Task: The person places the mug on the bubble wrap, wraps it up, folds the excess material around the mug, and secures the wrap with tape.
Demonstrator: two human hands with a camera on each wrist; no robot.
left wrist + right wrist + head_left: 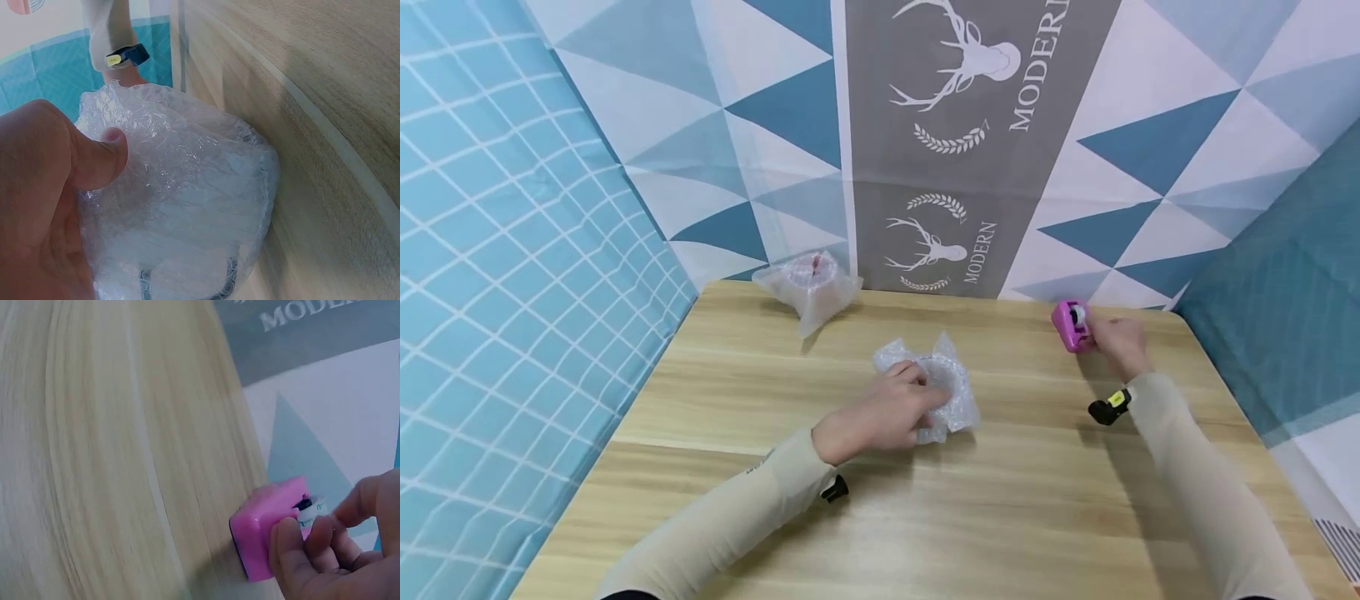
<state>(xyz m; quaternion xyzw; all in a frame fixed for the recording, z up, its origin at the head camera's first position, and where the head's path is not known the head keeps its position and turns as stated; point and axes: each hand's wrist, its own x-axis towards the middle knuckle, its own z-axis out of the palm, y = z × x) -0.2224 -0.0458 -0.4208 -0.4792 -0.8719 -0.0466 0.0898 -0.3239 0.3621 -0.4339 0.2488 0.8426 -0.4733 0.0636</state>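
Near the middle of the table, my left hand (898, 408) grips a bubble-wrapped bundle (951, 383), thumb over its side. Up close in the left wrist view, the clear bubble wrap (169, 162) is rounded, and dark curved lines show through low down. What lies inside cannot be made out. Toward the back right, my right hand (1117, 343) is at a pink tape dispenser (1070, 325). In the right wrist view, curled fingers (290, 544) hold the dispenser's side beside the tape roll (311, 512). Thumb and forefinger meet there; whether a strip of tape lies between them cannot be told.
A second bubble-wrapped bundle (812, 287) with something reddish inside stands at the back left table edge. Patterned cloth (925, 167) hangs right behind the wooden table (760, 400). Blue checked cloth (527, 250) borders the left side, and teal cloth (1292, 317) the right.
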